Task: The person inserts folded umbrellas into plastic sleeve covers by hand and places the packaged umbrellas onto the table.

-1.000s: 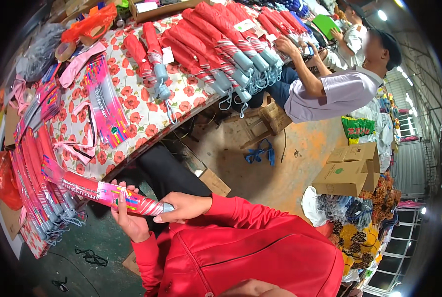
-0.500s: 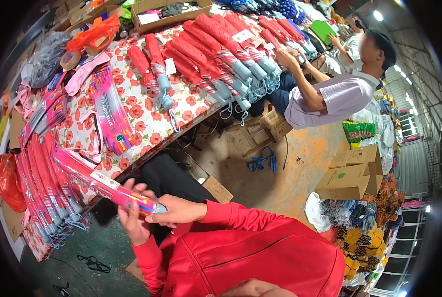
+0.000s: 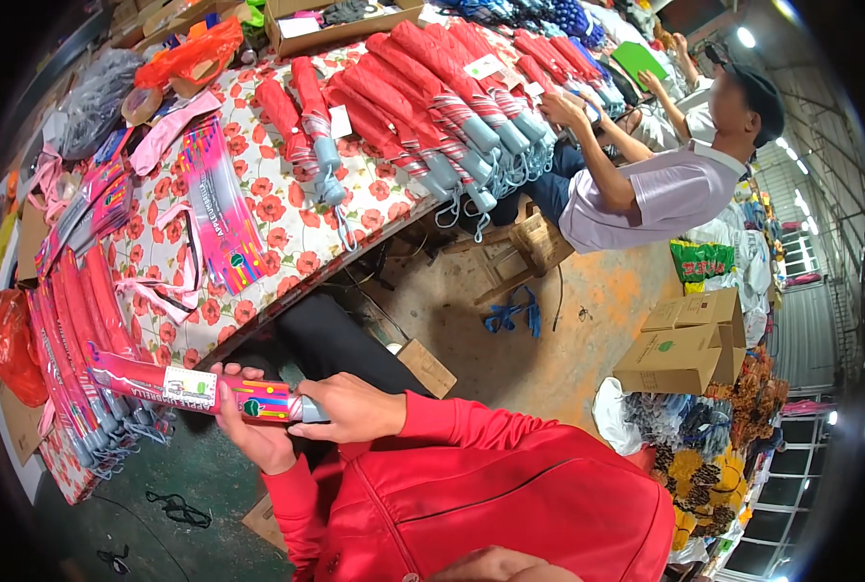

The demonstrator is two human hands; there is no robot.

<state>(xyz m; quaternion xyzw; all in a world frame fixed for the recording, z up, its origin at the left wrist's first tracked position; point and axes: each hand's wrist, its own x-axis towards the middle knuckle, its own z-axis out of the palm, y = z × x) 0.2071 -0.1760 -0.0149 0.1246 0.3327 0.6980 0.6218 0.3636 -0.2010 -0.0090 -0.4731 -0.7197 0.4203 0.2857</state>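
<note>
The left hand and right hand are gripping a red umbrella in a multicoloured sleeve. Beyond them a poppy-print table is stretching; a carton is standing rightward.

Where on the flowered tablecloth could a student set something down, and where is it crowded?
Bare cloth shows between the right-hand flat sleeves and the two set-apart red umbrellas, reaching the cloth's near edge. Crowded: the red umbrella pile and the left end, under wrapped umbrellas.

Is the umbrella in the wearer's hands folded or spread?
Folded: the umbrella is a slim roll inside its printed sleeve, the grey handle showing at the right hand.
</note>
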